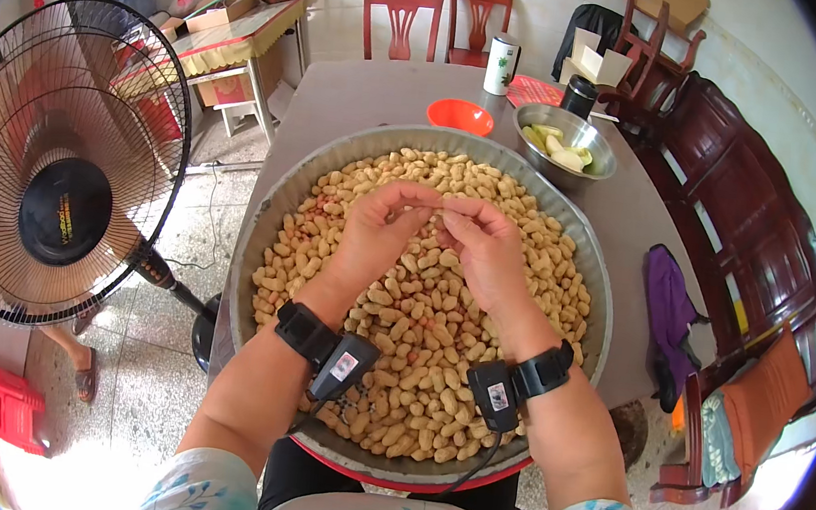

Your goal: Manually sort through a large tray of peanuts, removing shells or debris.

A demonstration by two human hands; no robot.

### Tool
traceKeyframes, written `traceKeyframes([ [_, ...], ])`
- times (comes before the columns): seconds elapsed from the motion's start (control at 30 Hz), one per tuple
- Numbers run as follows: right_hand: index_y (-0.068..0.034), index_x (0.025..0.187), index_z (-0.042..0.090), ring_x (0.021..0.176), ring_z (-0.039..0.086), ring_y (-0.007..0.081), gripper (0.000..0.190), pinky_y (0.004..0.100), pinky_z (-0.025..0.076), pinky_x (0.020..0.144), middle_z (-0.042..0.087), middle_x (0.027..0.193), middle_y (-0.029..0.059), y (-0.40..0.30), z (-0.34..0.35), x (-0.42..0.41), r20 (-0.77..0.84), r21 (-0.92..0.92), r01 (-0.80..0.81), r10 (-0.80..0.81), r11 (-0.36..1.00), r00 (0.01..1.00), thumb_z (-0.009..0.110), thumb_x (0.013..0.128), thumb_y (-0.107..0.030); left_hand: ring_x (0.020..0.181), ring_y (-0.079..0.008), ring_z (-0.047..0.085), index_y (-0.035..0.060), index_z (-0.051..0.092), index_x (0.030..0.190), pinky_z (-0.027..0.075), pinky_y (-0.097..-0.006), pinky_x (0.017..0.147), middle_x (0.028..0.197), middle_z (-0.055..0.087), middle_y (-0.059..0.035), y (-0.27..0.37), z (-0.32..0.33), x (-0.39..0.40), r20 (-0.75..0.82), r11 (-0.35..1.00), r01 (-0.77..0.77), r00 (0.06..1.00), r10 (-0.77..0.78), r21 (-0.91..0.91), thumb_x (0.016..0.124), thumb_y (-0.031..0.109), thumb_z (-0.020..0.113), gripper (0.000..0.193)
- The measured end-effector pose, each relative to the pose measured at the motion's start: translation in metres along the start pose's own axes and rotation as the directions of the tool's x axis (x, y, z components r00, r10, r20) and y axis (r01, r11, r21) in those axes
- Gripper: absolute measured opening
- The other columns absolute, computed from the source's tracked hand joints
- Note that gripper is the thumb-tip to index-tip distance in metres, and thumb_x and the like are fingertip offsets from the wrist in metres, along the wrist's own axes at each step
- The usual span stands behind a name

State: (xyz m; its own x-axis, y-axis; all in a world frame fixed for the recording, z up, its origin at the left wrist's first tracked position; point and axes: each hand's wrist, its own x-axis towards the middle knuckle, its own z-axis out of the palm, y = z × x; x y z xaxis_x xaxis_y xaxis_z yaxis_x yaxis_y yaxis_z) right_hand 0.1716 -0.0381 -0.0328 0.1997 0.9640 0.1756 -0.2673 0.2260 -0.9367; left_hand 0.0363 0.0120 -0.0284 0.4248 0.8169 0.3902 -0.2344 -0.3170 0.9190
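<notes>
A large round metal basin (604,292) full of unshelled peanuts (432,379) sits before me, with some reddish shelled kernels lying among the shells. Above the far half of the peanuts, my left hand (388,226) and my right hand (482,237) meet at the fingertips. Thumbs and forefingers are pinched together around something small, which the fingers mostly cover; I cannot tell exactly what it is. Each wrist wears a black strap with a small device and a cable.
Beyond the basin stand a red-orange bowl (460,117), a steel bowl (601,152) with cut pale green pieces, a white flask (501,65) and a black-lidded jar (579,95). A floor fan (66,208) is at left; a wooden bench (744,218) at right. Another person's foot (85,373) shows lower left.
</notes>
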Motion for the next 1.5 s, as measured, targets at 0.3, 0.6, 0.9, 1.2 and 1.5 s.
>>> traceKeyframes([
  [0.3, 0.0, 0.085, 0.058, 0.072, 0.058, 0.012, 0.006, 0.0231, 0.048, 0.066, 0.058, 0.081, 0.0052, -0.002, 0.003, -0.003, 0.015, -0.228, 0.139, -0.14, 0.964, 0.99, 0.057, 0.08, -0.003, 0.051, 0.0001, 0.042, 0.006, 0.058, 0.094, 0.031, -0.0144, 0.042, 0.081, 0.062, -0.0007, -0.004, -0.002, 0.003, -0.076, 0.997, 0.068, 0.995, -0.064, 0.048, 0.081, 0.004, 0.054, 0.014],
  [0.6, -0.001, 0.087, 0.057, 0.075, 0.055, 0.0092, 0.009, 0.0212, 0.044, 0.065, 0.056, 0.084, 0.0028, 0.003, -0.007, 0.003, -0.004, -0.528, 0.377, -0.446, 0.761, 0.895, 0.055, 0.079, 0.001, 0.076, -0.0311, 0.058, 0.0, 0.058, 0.083, 0.045, -0.0388, 0.065, 0.08, 0.059, -0.017, -0.023, -0.021, -0.001, 0.151, 0.383, -0.045, 0.956, -0.251, 0.923, 0.072, 0.012, 0.057, 0.017],
  [0.9, -0.005, 0.102, 0.054, 0.068, 0.052, 0.0117, 0.023, 0.0214, 0.039, 0.05, 0.057, 0.085, 0.0008, 0.027, -0.017, 0.009, 0.008, 0.513, -0.284, 0.327, 0.81, 0.945, 0.05, 0.083, -0.018, 0.065, -0.0152, 0.056, 0.0002, 0.05, 0.084, 0.044, -0.0289, 0.056, 0.071, 0.056, -0.0096, -0.005, -0.004, 0.001, 0.051, 0.859, 0.019, 0.997, -0.053, 0.512, 0.078, 0.022, 0.06, 0.025],
  [1.2, -0.012, 0.085, 0.054, 0.058, 0.045, 0.0046, 0.011, 0.0179, 0.032, 0.043, 0.046, 0.067, -0.0054, 0.014, 0.003, -0.003, 0.047, 0.286, -0.364, 0.366, 0.886, 0.929, 0.049, 0.084, -0.021, 0.057, -0.013, 0.056, 0.0026, 0.052, 0.086, 0.043, -0.0274, 0.052, 0.062, 0.055, -0.0065, 0.007, 0.002, -0.006, 0.034, 0.924, 0.02, 0.999, -0.035, 0.381, 0.079, 0.024, 0.06, 0.024],
  [1.5, -0.009, 0.085, 0.057, 0.052, 0.042, 0.0033, 0.016, 0.0172, 0.029, 0.04, 0.044, 0.062, -0.0066, 0.004, 0.008, -0.007, -0.038, 0.102, -0.249, 0.254, 0.963, 0.967, 0.05, 0.087, -0.023, 0.069, -0.0222, 0.056, 0.0007, 0.047, 0.094, 0.044, -0.0327, 0.063, 0.075, 0.055, -0.0138, -0.009, 0.013, -0.009, 0.015, 0.953, -0.103, 0.995, 0.103, 0.284, 0.086, 0.008, 0.041, 0.013],
])
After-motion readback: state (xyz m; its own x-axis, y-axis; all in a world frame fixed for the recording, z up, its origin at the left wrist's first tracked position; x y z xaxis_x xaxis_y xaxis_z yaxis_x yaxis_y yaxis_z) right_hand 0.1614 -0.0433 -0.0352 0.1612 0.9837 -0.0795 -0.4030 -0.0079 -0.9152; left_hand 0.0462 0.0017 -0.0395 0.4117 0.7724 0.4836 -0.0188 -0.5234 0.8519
